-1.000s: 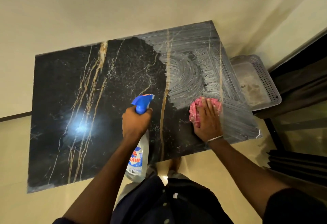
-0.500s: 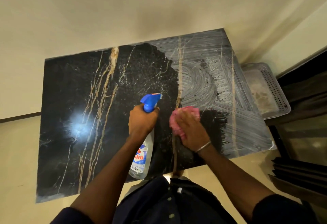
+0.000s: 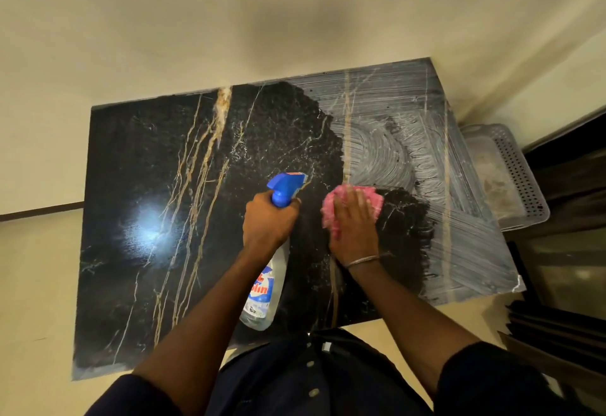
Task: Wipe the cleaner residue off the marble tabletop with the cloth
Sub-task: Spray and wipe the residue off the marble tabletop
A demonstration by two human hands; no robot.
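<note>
The black marble tabletop with gold veins fills the middle of the view. White streaky cleaner residue covers its right part, and a dark wiped patch lies just right of my right hand. My right hand presses flat on a crumpled pink cloth near the centre of the table, at the edge of the residue. My left hand grips the neck of a clear spray bottle with a blue trigger head, held above the table beside the cloth.
A pale perforated plastic tray sits beyond the table's right edge. Dark furniture stands at the far right. A cream wall runs behind the table, and a light glare spot shines on the left marble.
My right hand slid the cloth leftward across the near residue, leaving a dark wiped patch, then shifted slightly back right. The left hand kept holding the bottle.
</note>
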